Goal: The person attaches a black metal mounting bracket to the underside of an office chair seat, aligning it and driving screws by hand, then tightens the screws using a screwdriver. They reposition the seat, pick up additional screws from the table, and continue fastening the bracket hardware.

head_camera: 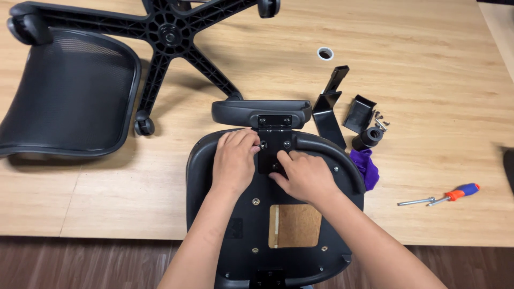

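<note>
Black armrest bracket point(274, 150) seated on upturned seat pan point(278, 235); left hand point(234, 160) pinching bolt point(262, 144), right hand point(304, 174) pressing bracket. Wheel base point(170, 35), mesh backrest point(69, 96), screwdriver point(455, 195) unattached, unused.

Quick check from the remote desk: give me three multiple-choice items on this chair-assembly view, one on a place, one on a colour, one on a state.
1. Where is the screwdriver?
A. right of the seat
B. on the mesh backrest
C. under the wheeled base

2. What colour is the cloth?
A. yellow
B. purple
C. white

3. What are the hands doing?
A. resting on bare table
B. lifting the base
C. both on the black bracket

Answers: 1 A, it lies on the table right of the seat. 2 B, purple beside the seat rim. 3 C, left hand and right hand touch the bracket.
</note>
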